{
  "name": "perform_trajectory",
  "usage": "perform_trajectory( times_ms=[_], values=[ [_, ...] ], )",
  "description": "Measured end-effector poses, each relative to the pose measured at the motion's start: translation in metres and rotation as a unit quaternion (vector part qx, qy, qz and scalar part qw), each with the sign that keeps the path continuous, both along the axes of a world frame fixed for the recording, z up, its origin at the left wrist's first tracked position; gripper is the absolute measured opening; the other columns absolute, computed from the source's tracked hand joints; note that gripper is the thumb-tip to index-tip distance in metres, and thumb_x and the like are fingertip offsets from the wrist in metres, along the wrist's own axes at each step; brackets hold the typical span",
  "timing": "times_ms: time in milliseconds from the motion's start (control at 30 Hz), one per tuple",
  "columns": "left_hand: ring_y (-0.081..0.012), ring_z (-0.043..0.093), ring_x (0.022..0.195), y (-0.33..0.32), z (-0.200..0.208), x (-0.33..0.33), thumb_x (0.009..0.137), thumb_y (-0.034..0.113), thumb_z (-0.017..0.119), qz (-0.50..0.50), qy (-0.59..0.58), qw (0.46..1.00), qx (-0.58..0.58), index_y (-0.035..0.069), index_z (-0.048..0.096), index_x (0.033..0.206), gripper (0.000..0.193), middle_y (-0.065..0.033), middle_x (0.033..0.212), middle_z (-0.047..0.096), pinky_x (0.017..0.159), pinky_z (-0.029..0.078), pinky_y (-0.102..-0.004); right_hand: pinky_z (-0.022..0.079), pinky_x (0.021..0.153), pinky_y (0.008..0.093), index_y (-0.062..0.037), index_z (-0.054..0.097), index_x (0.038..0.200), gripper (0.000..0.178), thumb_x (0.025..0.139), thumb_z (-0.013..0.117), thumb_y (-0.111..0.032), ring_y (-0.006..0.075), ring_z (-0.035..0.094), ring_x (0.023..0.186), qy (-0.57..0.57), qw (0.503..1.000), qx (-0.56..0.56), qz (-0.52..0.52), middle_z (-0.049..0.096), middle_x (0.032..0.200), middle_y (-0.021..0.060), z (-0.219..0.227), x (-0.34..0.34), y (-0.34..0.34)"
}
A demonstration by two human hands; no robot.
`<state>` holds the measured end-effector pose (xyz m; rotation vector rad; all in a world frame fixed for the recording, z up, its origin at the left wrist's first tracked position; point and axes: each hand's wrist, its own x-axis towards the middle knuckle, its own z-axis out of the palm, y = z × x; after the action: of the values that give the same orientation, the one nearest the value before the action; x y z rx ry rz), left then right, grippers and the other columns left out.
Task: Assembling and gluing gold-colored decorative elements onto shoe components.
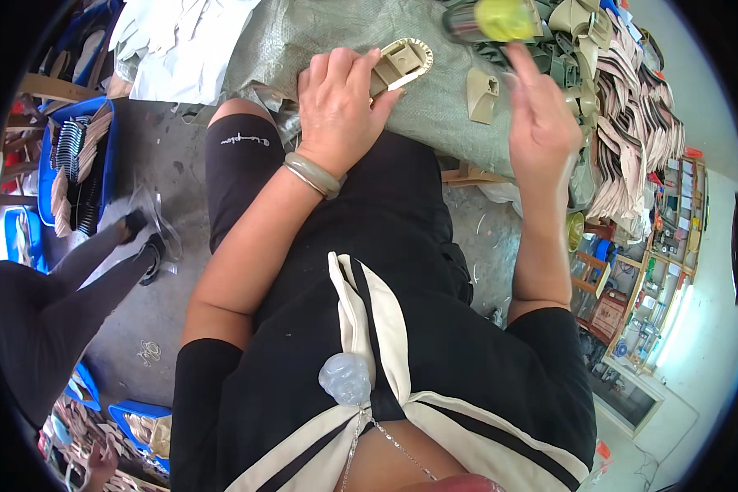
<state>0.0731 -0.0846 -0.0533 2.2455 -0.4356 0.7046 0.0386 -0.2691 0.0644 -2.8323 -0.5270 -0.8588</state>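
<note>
My left hand [340, 102] is closed around a beige hollow shoe part [403, 64] with a rounded, notched rim, resting on a greenish woven sheet [443, 115]. Part of it is hidden under my fingers. A bracelet circles my left wrist. Up to the right, my right hand [545, 115] is raised with its fingers curled round the handle of a mallet [504, 20]. The mallet's yellow-green end and darker head are smeared by motion. Between the hands, nearer the right one, a single beige shoe heel [482, 95] lies on the sheet.
Beige and dark green heels [562, 61] are heaped at the far right, beside stacks of curved soles [627, 131]. White sheets [176, 53] lie at the far left. Blue crates [111, 168] with shoe parts stand on the left floor, near another person's dark-clothed legs [82, 287]. Shelves [672, 221] line the right.
</note>
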Motion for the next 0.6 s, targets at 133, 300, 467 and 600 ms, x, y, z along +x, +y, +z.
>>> perform_trajectory(
  times_ms=[133, 300, 467, 600],
  values=[
    [-0.0256, 0.052, 0.091, -0.002, 0.005, 0.000, 0.067, 0.028, 0.078, 0.002, -0.024, 1.000, -0.006, 0.008, 0.061, 0.108, 0.048, -0.0043, 0.094, 0.054, 0.079, 0.042, -0.0382, 0.046, 0.050, 0.0344, -0.0275, 0.063, 0.119, 0.043, 0.082, 0.060, -0.007, 0.0225, 0.054, 0.054, 0.025, 0.998, -0.057, -0.026, 0.049, 0.068, 0.0051, -0.017, -0.006, 0.001],
    [-0.0257, 0.053, 0.093, 0.001, -0.003, 0.001, 0.068, 0.032, 0.078, -0.001, -0.011, 1.000, -0.005, 0.008, 0.061, 0.109, 0.050, -0.0050, 0.095, 0.055, 0.082, 0.042, -0.0395, 0.046, 0.058, 0.0321, -0.0265, 0.064, 0.119, 0.039, 0.085, 0.060, -0.008, 0.0222, 0.053, 0.060, 0.114, 0.989, -0.065, -0.066, 0.055, 0.074, 0.0064, 0.007, -0.005, 0.014],
    [-0.0254, 0.053, 0.093, -0.001, 0.001, 0.000, 0.069, 0.032, 0.077, -0.003, 0.000, 1.000, -0.002, 0.009, 0.062, 0.110, 0.049, -0.0050, 0.096, 0.056, 0.082, 0.042, -0.0395, 0.047, 0.059, 0.0321, -0.0264, 0.064, 0.119, 0.036, 0.087, 0.060, -0.012, 0.0221, 0.055, 0.061, 0.054, 0.997, -0.013, -0.047, 0.058, 0.076, 0.0066, -0.017, 0.002, 0.002],
    [-0.0254, 0.053, 0.093, -0.001, 0.007, 0.001, 0.070, 0.029, 0.077, -0.008, 0.009, 1.000, -0.007, 0.009, 0.062, 0.110, 0.047, -0.0054, 0.096, 0.056, 0.082, 0.042, -0.0397, 0.050, 0.066, 0.0300, -0.0211, 0.061, 0.124, 0.037, 0.088, 0.058, -0.009, 0.0181, 0.063, 0.071, 0.164, 0.982, -0.045, -0.084, 0.065, 0.087, 0.0079, -0.013, 0.007, 0.003]
  ],
)
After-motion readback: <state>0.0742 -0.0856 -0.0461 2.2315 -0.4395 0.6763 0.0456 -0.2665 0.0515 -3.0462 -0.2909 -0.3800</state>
